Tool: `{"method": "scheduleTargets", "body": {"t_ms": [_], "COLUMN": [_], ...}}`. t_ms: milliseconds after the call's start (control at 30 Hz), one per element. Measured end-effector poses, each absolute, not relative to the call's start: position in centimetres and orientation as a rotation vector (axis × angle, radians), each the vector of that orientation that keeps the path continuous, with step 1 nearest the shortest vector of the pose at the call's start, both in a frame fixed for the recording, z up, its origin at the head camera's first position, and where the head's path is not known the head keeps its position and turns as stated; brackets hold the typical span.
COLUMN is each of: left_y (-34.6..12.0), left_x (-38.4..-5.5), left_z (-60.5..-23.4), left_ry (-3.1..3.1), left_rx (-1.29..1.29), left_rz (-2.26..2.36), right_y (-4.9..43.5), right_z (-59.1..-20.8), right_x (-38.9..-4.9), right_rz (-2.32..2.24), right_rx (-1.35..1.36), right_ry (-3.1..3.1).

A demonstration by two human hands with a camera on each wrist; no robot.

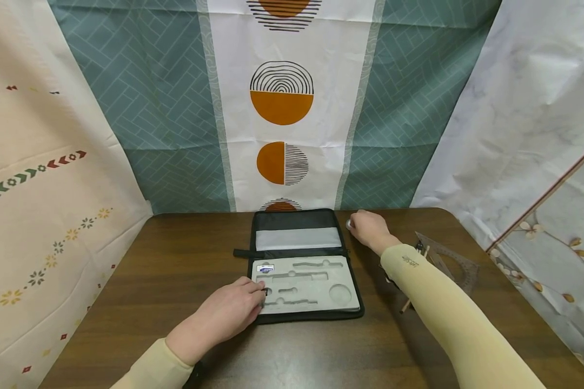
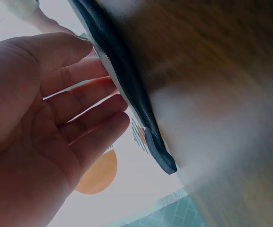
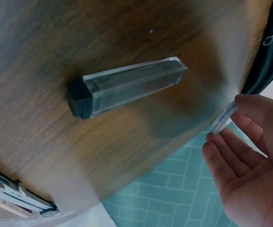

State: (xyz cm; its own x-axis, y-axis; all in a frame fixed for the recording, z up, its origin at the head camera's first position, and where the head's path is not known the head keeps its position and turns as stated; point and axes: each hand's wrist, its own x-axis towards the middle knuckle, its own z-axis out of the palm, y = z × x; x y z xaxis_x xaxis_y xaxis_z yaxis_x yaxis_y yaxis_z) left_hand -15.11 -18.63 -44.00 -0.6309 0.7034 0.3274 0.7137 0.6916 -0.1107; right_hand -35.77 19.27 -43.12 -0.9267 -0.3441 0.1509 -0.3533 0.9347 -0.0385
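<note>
Cream-sleeved left hand (image 1: 221,312): fingers loosely extended against the tray's left edge; no grip can be made out.
Grey tray (image 1: 311,287): set in the near half of the black case (image 1: 316,317); most recesses, the round one included, are seen unfilled.
Loose things: a capped clear box (image 3: 136,85) and clear drawing triangle (image 1: 459,259) are left on the surface (image 1: 199,254).
Right hand (image 1: 372,229): a small white lettered object (image 3: 225,117) is pinched, beside the lid.
Far lid (image 1: 297,220): folded back; opening is judged done, filling largely undone.
</note>
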Motion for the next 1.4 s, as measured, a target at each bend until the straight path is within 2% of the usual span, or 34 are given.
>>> {"method": "scheduleTargets", "body": {"t_ms": [700,1400], "left_y": [-18.7,-18.8], "left_x": [-15.1,-15.1], "left_z": [-44.2,-44.2], "left_ry": [-2.575,-2.577], "left_rx": [-1.102,-1.106], "left_rz": [-0.044,-0.049], "right_y": [18.5,18.1], "right_z": [-41.7,-41.1], "right_x": [-32.9,-28.6], "right_rz": [0.228,0.348], "right_rx": [0.623,0.700], "right_ry": [-2.867,-2.775]}}
